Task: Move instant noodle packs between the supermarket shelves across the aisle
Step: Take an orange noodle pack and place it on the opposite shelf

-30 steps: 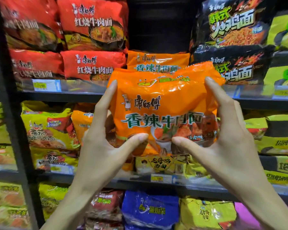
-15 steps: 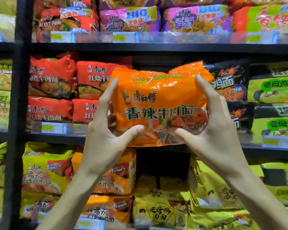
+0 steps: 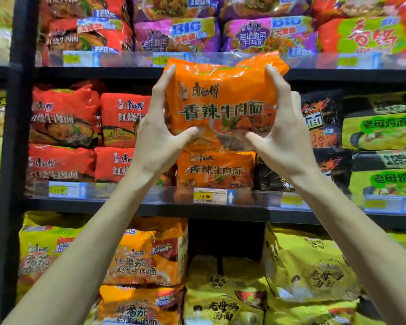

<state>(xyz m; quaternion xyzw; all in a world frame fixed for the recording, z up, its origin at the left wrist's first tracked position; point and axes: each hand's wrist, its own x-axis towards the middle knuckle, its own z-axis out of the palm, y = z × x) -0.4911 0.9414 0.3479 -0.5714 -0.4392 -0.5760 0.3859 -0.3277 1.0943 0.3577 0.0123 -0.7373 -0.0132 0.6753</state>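
I hold an orange noodle multipack (image 3: 223, 99) with green lettering upright in front of the middle shelf (image 3: 150, 204). My left hand (image 3: 159, 134) grips its left side and my right hand (image 3: 284, 137) grips its right side, thumbs pressed on the lower front. Directly below it another orange pack of the same kind (image 3: 215, 171) lies on the shelf behind a yellow 13.90 price tag (image 3: 205, 196). The held pack's top reaches the edge of the upper shelf (image 3: 103, 71).
Red packs (image 3: 63, 118) fill the middle shelf to the left, black packs (image 3: 324, 123) and yellow-green packs (image 3: 382, 130) to the right. Purple packs (image 3: 176, 34) sit above, yellow packs (image 3: 309, 266) and orange packs (image 3: 148, 256) below. A black upright post (image 3: 17, 137) stands at left.
The orange pack has risen with both hands and moved closer to the shelf slot above the matching pack. The view has tilted up, bringing the lower shelves into sight.
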